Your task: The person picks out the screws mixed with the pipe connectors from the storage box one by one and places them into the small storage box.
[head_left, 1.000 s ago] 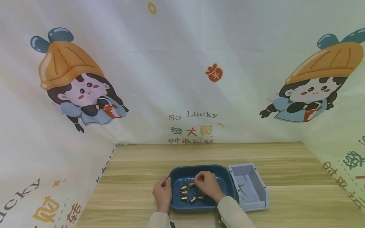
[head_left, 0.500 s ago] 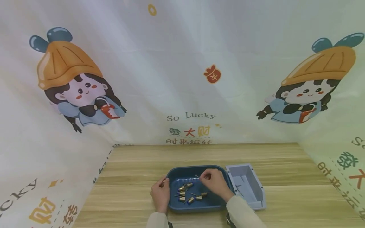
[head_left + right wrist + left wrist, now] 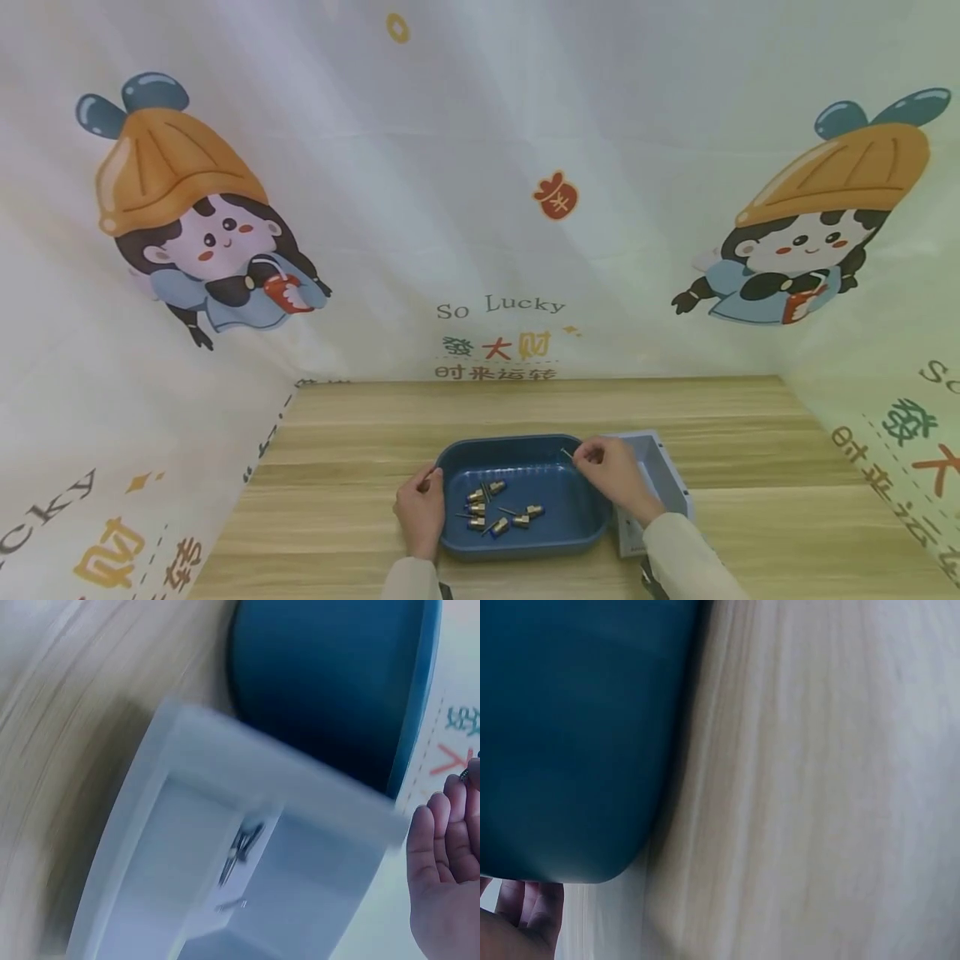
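My left hand [image 3: 422, 508] grips the left rim of a dark blue plastic tray [image 3: 528, 547]; its curled fingers also show beside the tray's wall in the left wrist view. Between the fingertips of my right hand [image 3: 617, 477] a small screw [image 3: 567, 453] is pinched, its shank pointing left above the tray's right end. Several brass fittings [image 3: 498, 526], some with blue ends, lie in the tray with a few loose screws [image 3: 508, 511]. Just right of the tray stands a pale grey bin [image 3: 662, 463], partly hidden by my right hand and forearm.
Inside the bin, a few screws [image 3: 241, 851] show in the right wrist view. The bin's end wall stands close against the tray. Both rest on a wood-grain table [image 3: 330, 467], with a printed cloth [image 3: 637, 317] hanging behind and at the sides.
My right hand has lifted the screw out from among the fittings and carried it right, towards the bin. My left hand stays at the tray's rim.
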`<act>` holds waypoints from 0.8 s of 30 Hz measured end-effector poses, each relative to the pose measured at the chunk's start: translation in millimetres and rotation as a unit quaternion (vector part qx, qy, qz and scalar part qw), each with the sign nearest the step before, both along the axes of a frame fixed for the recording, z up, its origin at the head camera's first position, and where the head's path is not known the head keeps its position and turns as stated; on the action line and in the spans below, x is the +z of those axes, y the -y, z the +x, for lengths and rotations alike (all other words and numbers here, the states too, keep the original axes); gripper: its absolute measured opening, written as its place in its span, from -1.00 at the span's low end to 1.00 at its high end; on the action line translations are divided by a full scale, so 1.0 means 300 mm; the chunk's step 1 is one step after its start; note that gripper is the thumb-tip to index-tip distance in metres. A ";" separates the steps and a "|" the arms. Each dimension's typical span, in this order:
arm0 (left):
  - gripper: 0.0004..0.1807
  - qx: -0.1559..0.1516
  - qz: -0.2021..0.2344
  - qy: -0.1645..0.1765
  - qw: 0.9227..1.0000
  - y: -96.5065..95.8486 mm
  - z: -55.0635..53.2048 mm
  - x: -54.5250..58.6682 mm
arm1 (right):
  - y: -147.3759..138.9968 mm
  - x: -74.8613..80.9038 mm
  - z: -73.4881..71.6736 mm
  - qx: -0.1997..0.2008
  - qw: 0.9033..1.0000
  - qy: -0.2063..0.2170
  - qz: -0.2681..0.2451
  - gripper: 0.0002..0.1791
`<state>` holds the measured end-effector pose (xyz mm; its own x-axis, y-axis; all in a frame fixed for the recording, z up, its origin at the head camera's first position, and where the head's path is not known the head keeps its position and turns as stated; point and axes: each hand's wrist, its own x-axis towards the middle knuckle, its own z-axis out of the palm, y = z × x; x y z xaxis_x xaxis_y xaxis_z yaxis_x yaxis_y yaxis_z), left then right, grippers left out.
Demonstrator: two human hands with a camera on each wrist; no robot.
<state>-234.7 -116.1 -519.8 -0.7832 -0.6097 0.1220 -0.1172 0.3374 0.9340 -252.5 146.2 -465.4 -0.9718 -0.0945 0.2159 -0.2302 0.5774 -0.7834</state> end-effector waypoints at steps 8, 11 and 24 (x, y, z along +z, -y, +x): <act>-0.76 -0.005 0.007 0.011 1.000 0.000 0.000 -0.002 | -0.108 -0.012 -0.007 -0.036 0.999 -0.020 0.026 -0.95; -0.76 -0.004 0.005 0.012 1.000 0.000 0.001 0.000 | -0.138 -0.024 -0.007 -0.048 0.998 -0.021 0.032 -0.95; -0.77 -0.005 -0.001 0.010 1.000 0.001 0.002 0.004 | -0.184 -0.048 0.018 -0.086 0.994 -0.013 0.066 -0.95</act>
